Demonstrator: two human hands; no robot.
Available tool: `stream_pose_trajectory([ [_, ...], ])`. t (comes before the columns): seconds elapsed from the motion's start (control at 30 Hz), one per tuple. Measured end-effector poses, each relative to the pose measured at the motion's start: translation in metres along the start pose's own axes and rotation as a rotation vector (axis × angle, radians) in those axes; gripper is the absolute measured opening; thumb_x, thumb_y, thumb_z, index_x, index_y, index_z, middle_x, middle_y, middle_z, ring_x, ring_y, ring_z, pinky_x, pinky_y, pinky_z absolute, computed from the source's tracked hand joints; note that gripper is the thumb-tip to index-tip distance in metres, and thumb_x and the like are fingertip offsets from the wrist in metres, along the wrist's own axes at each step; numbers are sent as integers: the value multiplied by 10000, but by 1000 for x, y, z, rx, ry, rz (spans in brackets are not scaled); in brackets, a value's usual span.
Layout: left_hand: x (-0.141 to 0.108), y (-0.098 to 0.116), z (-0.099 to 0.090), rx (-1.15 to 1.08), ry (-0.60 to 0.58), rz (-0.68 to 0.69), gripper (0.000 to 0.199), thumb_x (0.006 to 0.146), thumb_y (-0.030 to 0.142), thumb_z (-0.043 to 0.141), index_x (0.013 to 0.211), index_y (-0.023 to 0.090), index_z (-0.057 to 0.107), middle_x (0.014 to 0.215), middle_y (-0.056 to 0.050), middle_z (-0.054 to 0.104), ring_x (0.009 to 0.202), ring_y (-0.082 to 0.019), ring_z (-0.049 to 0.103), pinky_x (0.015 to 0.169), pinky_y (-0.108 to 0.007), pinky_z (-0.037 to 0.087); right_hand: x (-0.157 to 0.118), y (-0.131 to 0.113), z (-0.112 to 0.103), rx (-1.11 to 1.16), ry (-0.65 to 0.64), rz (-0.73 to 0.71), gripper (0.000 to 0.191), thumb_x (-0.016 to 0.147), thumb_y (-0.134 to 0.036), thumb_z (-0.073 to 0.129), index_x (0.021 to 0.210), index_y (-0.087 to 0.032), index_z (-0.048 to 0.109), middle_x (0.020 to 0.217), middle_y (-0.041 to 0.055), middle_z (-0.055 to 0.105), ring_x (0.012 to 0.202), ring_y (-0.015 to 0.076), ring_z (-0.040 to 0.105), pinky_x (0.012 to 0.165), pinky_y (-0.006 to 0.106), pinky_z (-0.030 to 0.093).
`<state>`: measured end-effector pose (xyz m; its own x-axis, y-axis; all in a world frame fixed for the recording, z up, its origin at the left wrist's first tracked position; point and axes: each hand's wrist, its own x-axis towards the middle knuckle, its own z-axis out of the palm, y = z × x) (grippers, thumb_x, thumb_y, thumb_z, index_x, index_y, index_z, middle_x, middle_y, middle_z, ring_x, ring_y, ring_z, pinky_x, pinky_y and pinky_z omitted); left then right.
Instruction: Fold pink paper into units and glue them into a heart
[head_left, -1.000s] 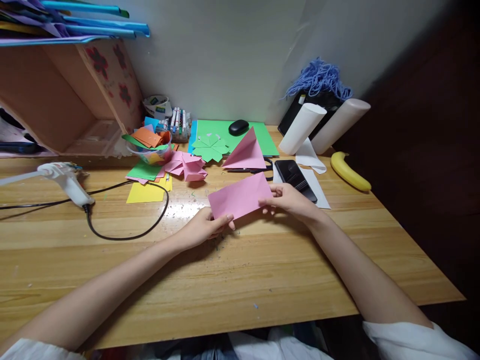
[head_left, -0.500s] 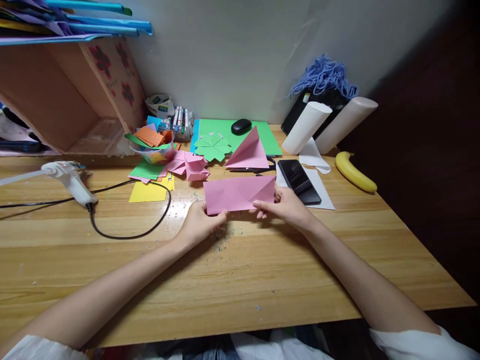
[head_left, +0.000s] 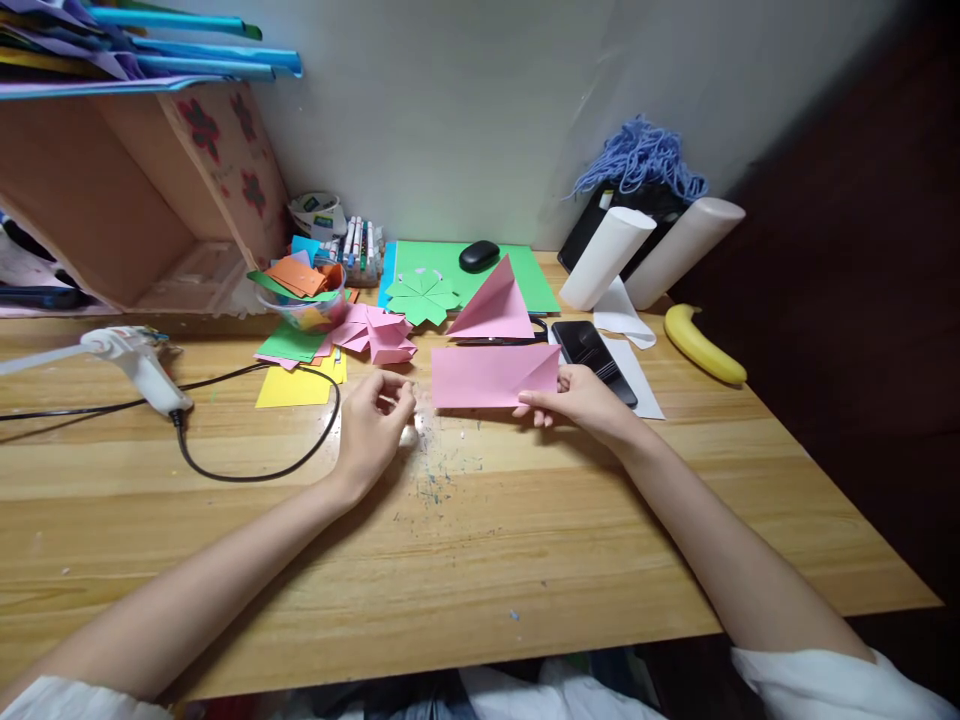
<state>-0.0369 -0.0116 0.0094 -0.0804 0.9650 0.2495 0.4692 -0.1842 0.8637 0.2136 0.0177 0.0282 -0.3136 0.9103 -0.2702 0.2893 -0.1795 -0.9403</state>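
Gripping right end of pink paper strip (head_left: 480, 378) between thumb and fingers is right hand (head_left: 574, 400), strip being above wooden table (head_left: 465, 560). Left hand (head_left: 375, 425) is apart from strip, fingers curled; whether closed fully, cannot tell. Behind strip, folded pink triangle (head_left: 501, 308); farther, black mouse (head_left: 478, 256) on green sheet (head_left: 532, 280).

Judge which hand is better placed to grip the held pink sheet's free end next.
Probably the left hand: it looks empty, just beside that end of the pink sheet, while the right hand grips the opposite end.
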Motion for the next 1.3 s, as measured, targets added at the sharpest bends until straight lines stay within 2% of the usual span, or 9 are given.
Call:
stream_pose_trajectory([
  [0.1, -2, 3, 1, 187, 18, 298, 407, 744, 324, 591, 1111, 179, 488, 1127, -107, 523, 1038, -211, 493, 795, -332, 450, 0, 2, 6, 5, -79, 22, 339, 673, -362, 669, 841, -71, 624, 758, 134, 691, 476, 82, 561, 436, 191, 457],
  [0.2, -2, 0, 4, 343, -52, 465, 670, 665, 372, 676, 1236, 187, 378, 1225, -128, 465, 1129, -255, 418, 903, -417, 381, 1, 5, 12, 13, -132, 20, 327, 679, -363, 663, 836, -81, 613, 757, 127, 691, 486, 86, 565, 446, 195, 456],
  [0.3, -4, -3, 5, 434, -93, 500, 540, 718, 319, 636, 1196, 196, 415, 1177, -104, 515, 1081, -244, 458, 886, -405, 375, 2, 8, 15, 21, -142, 23, 301, 685, -353, 658, 817, -90, 601, 765, 121, 688, 504, 88, 570, 473, 209, 470],
  [0.5, -8, 0, 3, 479, -64, 581, 302, 799, 166, 516, 1099, 181, 483, 1074, -81, 585, 998, -211, 512, 793, -329, 386, 2, 10, 16, 9, -136, 43, 285, 703, -364, 635, 814, -109, 573, 755, 106, 680, 524, 106, 583, 504, 247, 488],
  [0.63, -9, 0, 2, 464, -109, 592, 320, 773, 44, 460, 1059, 185, 490, 924, -35, 635, 865, -173, 555, 726, -297, 380, 5, 12, 18, -101, -66, -83, 242, 708, -312, 626, 867, -134, 583, 805, 79, 667, 655, 144, 617, 601, 284, 509],
  [0.77, -8, -2, 2, 438, -106, 568, 278, 778, 62, 467, 1024, 184, 505, 888, -27, 639, 823, -168, 564, 705, -292, 387, 3, 9, 18, -266, 300, -445, 349, 692, -221, 646, 1026, -205, 547, 1063, 60, 598, 946, 181, 577, 764, 318, 497],
  [0.9, -6, -4, 2, 410, -98, 539, 253, 786, 75, 463, 1012, 178, 514, 912, -36, 637, 825, -171, 568, 720, -299, 413, -2, 4, 15, -482, 467, -756, 215, 721, -195, 637, 928, -228, 595, 1002, 38, 615, 968, 186, 562, 870, 360, 449],
  [1.07, -5, -8, 4, 381, -114, 509, 264, 810, 110, 449, 1056, 188, 505, 991, -50, 625, 909, -185, 560, 764, -319, 446, -3, 6, 16, -593, 492, -829, 237, 783, -165, 567, 1002, -250, 601, 999, 35, 625, 945, 174, 575, 838, 333, 471],
  [1.3, -5, -9, 7, 318, -216, 452, 515, 798, 187, 519, 1278, 213, 333, 1210, -99, 486, 1123, -215, 455, 916, -386, 416, 2, 11, 15, -720, 374, -789, 378, 849, -154, 461, 1206, -271, 497, 1251, 24, 522, 1105, 160, 508, 936, 337, 413],
])
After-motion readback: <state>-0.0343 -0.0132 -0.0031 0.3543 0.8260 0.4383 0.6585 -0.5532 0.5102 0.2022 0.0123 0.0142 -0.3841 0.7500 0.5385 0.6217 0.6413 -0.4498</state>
